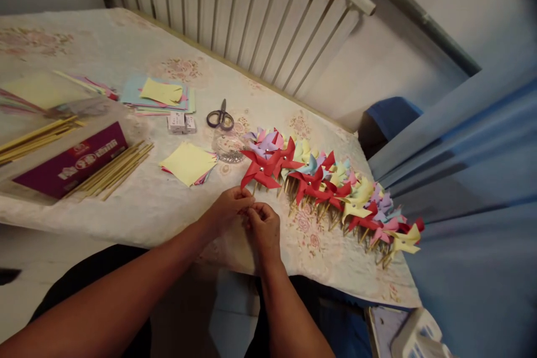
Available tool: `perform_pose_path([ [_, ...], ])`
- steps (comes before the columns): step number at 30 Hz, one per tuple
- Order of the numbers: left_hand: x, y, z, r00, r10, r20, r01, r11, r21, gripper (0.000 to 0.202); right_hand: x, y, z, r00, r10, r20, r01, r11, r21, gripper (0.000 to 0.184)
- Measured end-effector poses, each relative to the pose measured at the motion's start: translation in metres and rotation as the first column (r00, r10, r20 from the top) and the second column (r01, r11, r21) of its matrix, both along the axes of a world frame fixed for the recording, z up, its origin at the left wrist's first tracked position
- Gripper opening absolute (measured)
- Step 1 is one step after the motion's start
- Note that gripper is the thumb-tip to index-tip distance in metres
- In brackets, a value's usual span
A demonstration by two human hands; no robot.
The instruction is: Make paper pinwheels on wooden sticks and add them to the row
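Observation:
My left hand point(234, 201) and my right hand point(265, 229) are close together over the front of the table, fingers pinched and nearly touching. Whatever lies between the fingertips is hidden or too small to make out. Just beyond them is a red paper pinwheel point(260, 169); its stick runs down towards my left fingertips, and I cannot tell whether they grip it. Several more pinwheels, red, yellow, pink, purple and blue, lie in a long row to the right, among them a yellow pinwheel point(405, 239) at the far end.
A stack of paper squares point(188, 163) lies left of my hands, near a clear dish point(230, 148) of small shiny pieces. Scissors point(220, 117), small boxes point(181, 122) and coloured sheets point(134, 92) are behind. Wooden sticks point(113, 173) lie beside a purple-labelled box point(75, 159). A blue curtain point(470, 207) hangs right.

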State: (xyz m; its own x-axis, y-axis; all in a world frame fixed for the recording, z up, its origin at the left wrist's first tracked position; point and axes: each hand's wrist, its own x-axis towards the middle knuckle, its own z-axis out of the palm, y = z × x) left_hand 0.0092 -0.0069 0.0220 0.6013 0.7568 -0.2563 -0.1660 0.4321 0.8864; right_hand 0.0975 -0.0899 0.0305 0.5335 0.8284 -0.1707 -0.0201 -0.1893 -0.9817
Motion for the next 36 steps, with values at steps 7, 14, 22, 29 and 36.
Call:
perform_pose_path([
  [7, -0.005, 0.003, 0.006, 1.0, 0.014, 0.015, -0.014, 0.999, 0.044, 0.031, 0.01, -0.001, 0.0, 0.996, -0.021, 0.092, 0.02, 1.0, 0.009, 0.015],
  [14, -0.017, 0.022, 0.014, 0.973, 0.167, 0.161, -0.162, 0.986, -0.046, 0.046, 0.008, -0.001, -0.01, 0.993, 0.003, 0.119, 0.001, 0.999, -0.039, 0.013],
  [22, -0.024, 0.03, 0.021, 0.936, 0.229, 0.269, -0.197, 0.97, -0.141, 0.036, -0.002, -0.001, -0.016, 0.971, 0.093, 0.222, -0.078, 0.994, -0.076, 0.012],
  [29, -0.024, 0.03, 0.019, 0.937, 0.211, 0.279, -0.183, 0.975, -0.124, 0.026, -0.004, -0.002, -0.021, 0.923, 0.13, 0.363, -0.112, 0.991, -0.073, 0.014],
  [36, -0.022, 0.031, 0.018, 0.927, 0.264, 0.267, -0.222, 0.959, -0.176, 0.022, -0.005, -0.002, -0.017, 0.9, 0.159, 0.406, -0.139, 0.987, -0.078, 0.014],
])
